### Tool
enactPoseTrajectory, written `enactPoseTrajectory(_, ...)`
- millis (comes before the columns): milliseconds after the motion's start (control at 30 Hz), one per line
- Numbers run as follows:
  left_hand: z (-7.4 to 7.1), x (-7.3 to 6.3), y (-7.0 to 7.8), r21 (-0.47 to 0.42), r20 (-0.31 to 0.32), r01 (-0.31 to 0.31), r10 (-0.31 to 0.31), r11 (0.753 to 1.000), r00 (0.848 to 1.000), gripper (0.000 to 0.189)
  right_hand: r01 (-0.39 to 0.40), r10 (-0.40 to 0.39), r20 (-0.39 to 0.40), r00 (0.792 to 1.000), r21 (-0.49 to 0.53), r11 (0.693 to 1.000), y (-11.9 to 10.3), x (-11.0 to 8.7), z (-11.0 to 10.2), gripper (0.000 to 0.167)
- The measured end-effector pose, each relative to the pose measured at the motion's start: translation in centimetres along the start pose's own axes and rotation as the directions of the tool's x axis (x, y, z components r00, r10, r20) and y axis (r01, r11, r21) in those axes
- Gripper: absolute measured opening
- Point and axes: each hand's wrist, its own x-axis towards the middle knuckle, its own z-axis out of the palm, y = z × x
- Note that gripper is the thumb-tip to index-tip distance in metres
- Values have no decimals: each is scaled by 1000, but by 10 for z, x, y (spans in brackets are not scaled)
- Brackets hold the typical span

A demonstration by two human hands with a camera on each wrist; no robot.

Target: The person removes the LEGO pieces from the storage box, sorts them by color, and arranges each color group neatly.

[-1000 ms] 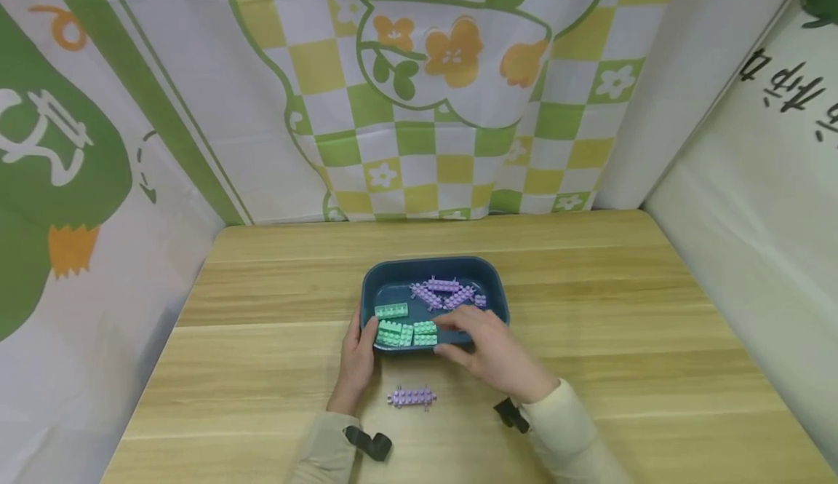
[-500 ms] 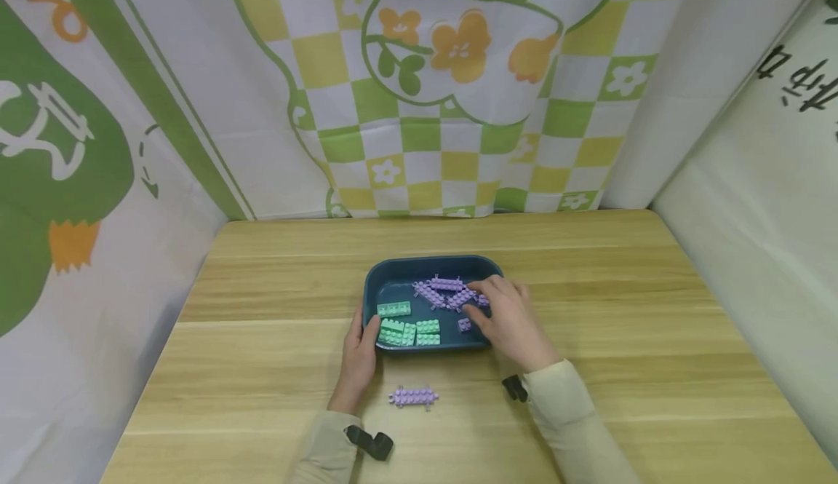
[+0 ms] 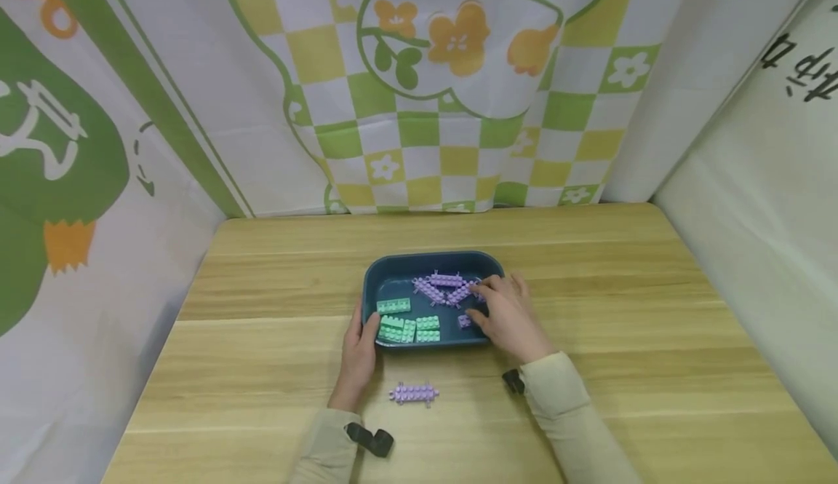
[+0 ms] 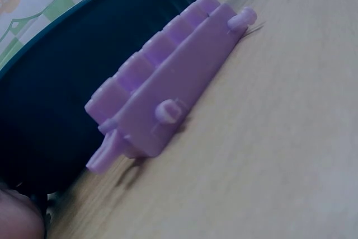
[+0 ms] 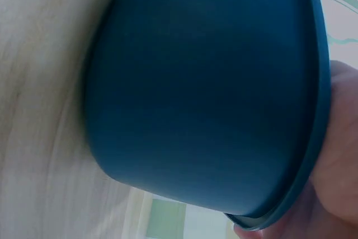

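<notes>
Right hand (image 3: pixel 515 316) reaches over the right end of the tray (image 3: pixel 395 284), thumb and forefinger apart by the purple strips (image 3: pixel 447 280) inside; whether it pinches anything cannot be told. Left hand (image 3: pixel 358 349) grips the tray's left end, best held firm. A light pinch from above, clear of the small purple brick (image 3: pixel 464 321) toward the tray's near right corner, should avoid jostling neighbours.

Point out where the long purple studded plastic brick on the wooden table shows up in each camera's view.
Head: the long purple studded plastic brick, lower middle.
Left wrist: the brick slants up rightward across the middle.
Right wrist: not in it.
Shared landmark: the dark blue rounded tray, in all three.
</notes>
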Motion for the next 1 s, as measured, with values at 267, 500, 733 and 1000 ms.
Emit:
enactPoseTrajectory(267, -1, 2, -3, -18, 7, -40, 40, 999, 999, 52, 17, -26, 79, 996, 115, 993, -1, 4, 2, 35)
enactPoseTrajectory(500, 0, -1, 5, -21, 15, -4, 4, 1000, 1000, 54, -5, -18, 126, 992, 176, 984, 2, 8, 2, 30)
enactPoseTrajectory(733, -1, -12, 35, -12, 43, 50, -50, 999, 998, 54, -53, 24, 177, 984, 164, 985, -1, 12, 2, 29)
enactPoseTrajectory(1000, -2, -11, 37, 4, 44, 53, -53, 999, 998, 54, -96, 63, 212, 975, 149, 984, -5, 12, 0, 27)
